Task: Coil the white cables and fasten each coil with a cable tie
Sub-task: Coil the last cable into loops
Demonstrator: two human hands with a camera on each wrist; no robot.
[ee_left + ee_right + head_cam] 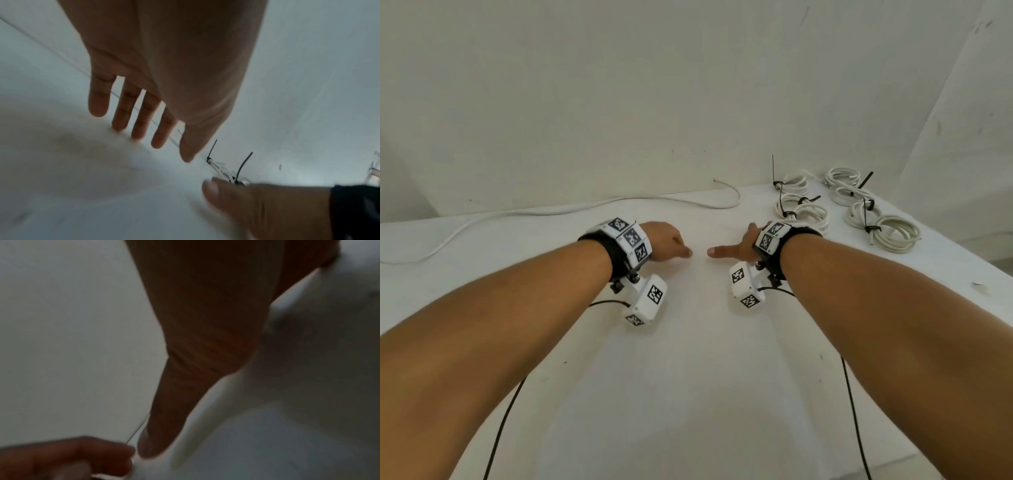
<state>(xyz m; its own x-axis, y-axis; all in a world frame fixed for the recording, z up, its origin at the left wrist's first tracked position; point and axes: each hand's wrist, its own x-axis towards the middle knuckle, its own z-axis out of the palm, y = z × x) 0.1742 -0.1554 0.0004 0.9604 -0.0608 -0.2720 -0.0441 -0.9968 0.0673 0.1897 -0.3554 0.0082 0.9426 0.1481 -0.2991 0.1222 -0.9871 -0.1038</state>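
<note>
One loose white cable [599, 205] lies uncoiled along the table's back edge, from the far left to a hooked end near the middle. Several coiled white cables [893, 233] bound with black cable ties [866, 228] lie at the back right; some of these coils [223, 173] show in the left wrist view. My left hand [666, 241] rests palm down on the table, and its fingers [141, 120] are straight and spread. My right hand [736, 248] lies beside it with the thumb [185, 386] stretched toward the left thumb. Neither hand holds anything.
The white table [688, 377] meets a white wall at the back, and its right edge [969, 250] runs just past the coils. Black camera leads [503, 421] trail from both wrists toward me. A small white scrap [981, 287] lies at the right.
</note>
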